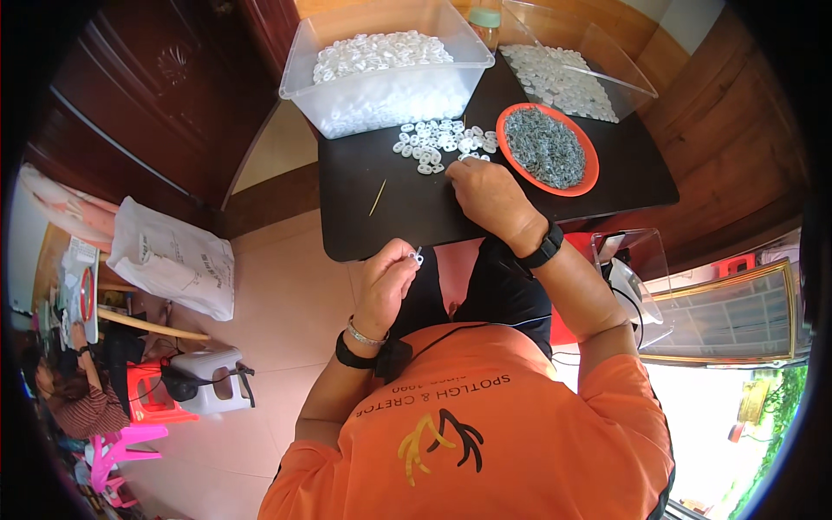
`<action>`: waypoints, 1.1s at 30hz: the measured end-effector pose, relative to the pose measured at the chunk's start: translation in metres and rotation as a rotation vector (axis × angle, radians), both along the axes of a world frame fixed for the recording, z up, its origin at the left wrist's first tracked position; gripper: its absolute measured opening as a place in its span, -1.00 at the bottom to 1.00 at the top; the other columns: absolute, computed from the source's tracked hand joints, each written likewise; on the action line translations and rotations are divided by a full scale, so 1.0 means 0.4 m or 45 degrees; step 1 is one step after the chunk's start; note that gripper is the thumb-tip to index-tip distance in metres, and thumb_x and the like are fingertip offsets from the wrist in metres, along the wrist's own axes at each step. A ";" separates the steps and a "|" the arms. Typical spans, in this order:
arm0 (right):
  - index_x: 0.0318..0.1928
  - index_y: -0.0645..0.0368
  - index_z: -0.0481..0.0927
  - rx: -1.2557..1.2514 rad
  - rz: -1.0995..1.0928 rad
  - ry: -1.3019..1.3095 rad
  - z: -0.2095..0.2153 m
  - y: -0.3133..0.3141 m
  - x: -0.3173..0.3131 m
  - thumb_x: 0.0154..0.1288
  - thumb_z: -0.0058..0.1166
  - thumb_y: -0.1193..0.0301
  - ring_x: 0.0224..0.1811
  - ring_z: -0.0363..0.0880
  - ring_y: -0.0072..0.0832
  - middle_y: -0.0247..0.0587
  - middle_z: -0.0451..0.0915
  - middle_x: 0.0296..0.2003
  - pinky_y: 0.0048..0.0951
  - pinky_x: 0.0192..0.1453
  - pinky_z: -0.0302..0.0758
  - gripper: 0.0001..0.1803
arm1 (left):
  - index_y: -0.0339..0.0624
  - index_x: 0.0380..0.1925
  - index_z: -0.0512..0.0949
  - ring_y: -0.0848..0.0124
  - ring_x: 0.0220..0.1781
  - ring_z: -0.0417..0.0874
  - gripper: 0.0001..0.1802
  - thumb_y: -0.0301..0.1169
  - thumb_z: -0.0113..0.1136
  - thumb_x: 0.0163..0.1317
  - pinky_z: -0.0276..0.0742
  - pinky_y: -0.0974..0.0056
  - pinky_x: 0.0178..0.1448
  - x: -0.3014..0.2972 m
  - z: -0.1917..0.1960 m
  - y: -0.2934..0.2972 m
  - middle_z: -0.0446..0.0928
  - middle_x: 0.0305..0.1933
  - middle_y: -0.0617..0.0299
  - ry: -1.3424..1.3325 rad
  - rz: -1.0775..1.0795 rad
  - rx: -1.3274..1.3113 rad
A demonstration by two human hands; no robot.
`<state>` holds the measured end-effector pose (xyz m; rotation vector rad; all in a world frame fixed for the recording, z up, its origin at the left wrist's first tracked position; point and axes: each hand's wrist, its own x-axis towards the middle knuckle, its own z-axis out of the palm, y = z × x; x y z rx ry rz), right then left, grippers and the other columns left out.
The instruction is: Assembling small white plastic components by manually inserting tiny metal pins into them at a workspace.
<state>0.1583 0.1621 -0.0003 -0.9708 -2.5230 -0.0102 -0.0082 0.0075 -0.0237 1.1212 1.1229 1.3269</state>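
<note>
Near table's front edge, left hand point(386, 282) pinches small white ring point(418, 256) at fingertips. Right hand point(490, 195), at 1 o'clock, fingers curled onto ring pile point(438, 143); grip unclear. Orange bowl point(589, 173) at 2 o'clock, clear bin point(381, 95) at 12, on black table point(364, 191).

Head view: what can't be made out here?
- Small white piece: pinched in the left hand, too small to tell its shape.
- Right hand: fingertips turned away at the loose white rings; cannot tell if it holds one.
- Orange bowl: grey contents too fine to identify.
- Right clear bin: far end cut off by the top edge.
</note>
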 end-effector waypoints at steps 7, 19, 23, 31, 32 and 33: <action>-0.28 0.24 0.61 0.037 0.096 0.115 0.012 -0.048 0.051 0.09 0.05 0.59 -0.38 0.58 -0.17 -0.10 0.55 -0.45 -0.28 -0.27 0.55 -0.84 | -0.20 -0.50 0.36 0.65 -0.67 0.14 -0.82 -0.39 -0.08 0.26 0.02 0.49 -0.60 0.000 -0.006 0.009 0.23 -0.67 0.41 -0.075 0.005 -0.066; -0.12 0.24 0.59 -1.881 0.186 1.340 0.055 -0.165 0.050 0.31 0.11 0.52 -0.32 0.64 -0.58 -0.24 0.67 -0.28 -0.59 -0.20 0.53 -0.85 | -0.22 -0.43 0.40 0.60 -0.65 0.24 -0.84 -0.38 -0.06 0.27 0.12 0.48 -0.54 0.031 0.046 0.018 0.29 -0.65 0.36 -0.296 -0.040 0.059; -0.17 0.23 0.61 -1.770 0.267 1.331 0.020 -0.193 0.031 0.28 0.14 0.49 -0.32 0.59 -0.68 -0.33 0.65 -0.37 -0.64 -0.25 0.47 -0.87 | -0.23 -0.42 0.39 0.56 -0.63 0.30 -0.85 -0.39 -0.07 0.27 0.22 0.46 -0.52 0.056 0.052 0.023 0.32 -0.63 0.32 -0.342 -0.012 0.104; -0.20 0.26 0.60 -1.714 0.348 1.335 -0.010 -0.198 0.038 0.22 0.14 0.62 -0.28 0.55 -0.66 -0.35 0.61 -0.35 -0.61 -0.12 0.49 -0.87 | -0.22 -0.43 0.36 0.54 -0.61 0.32 -0.84 -0.39 -0.07 0.28 0.23 0.46 -0.51 0.058 0.036 0.028 0.33 -0.63 0.29 -0.329 -0.053 0.066; -0.19 0.26 0.60 -1.684 0.367 1.336 -0.011 -0.199 0.037 0.22 0.13 0.62 -0.28 0.55 -0.66 -0.35 0.61 -0.35 -0.61 -0.12 0.49 -0.86 | -0.22 -0.43 0.36 0.54 -0.61 0.31 -0.84 -0.38 -0.07 0.28 0.22 0.46 -0.51 0.060 0.034 0.029 0.32 -0.64 0.30 -0.335 -0.057 0.072; -0.18 0.27 0.59 -1.653 0.386 1.337 -0.012 -0.200 0.036 0.23 0.12 0.62 -0.29 0.55 -0.67 -0.35 0.61 -0.36 -0.62 -0.12 0.49 -0.86 | -0.22 -0.43 0.36 0.54 -0.62 0.31 -0.84 -0.38 -0.07 0.28 0.21 0.46 -0.51 0.061 0.033 0.029 0.32 -0.64 0.30 -0.343 -0.060 0.078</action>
